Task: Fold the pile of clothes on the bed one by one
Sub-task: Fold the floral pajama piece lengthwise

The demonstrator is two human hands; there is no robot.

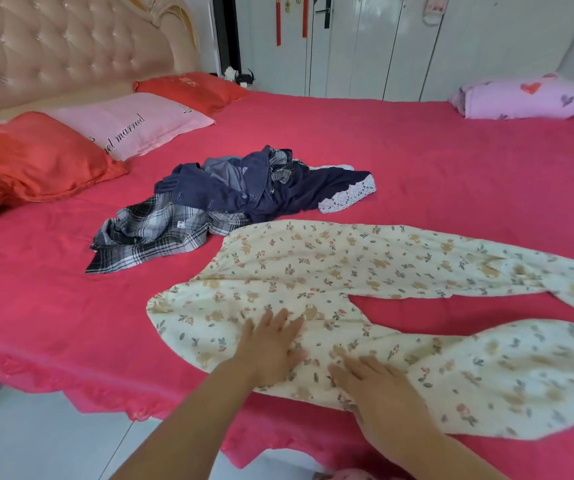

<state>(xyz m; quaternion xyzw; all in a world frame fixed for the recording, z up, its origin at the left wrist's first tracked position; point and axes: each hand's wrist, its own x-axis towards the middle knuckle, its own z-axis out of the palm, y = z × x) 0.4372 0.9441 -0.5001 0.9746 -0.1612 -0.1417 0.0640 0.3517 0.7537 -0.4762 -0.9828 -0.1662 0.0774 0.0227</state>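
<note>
Cream floral trousers lie spread flat on the red bed sheet, waist to the left, both legs running right. My left hand presses flat on the waist part with straight fingers. My right hand lies flat on the near leg beside it. Behind the trousers sits the pile of clothes: a black-and-white plaid garment and dark navy garments, one with a white lace hem.
Two red pillows and a pink pillow lie at the padded headboard on the left. A folded lilac blanket sits at the far right corner. White wardrobe doors stand behind. The bed's near edge drops to a pale tiled floor.
</note>
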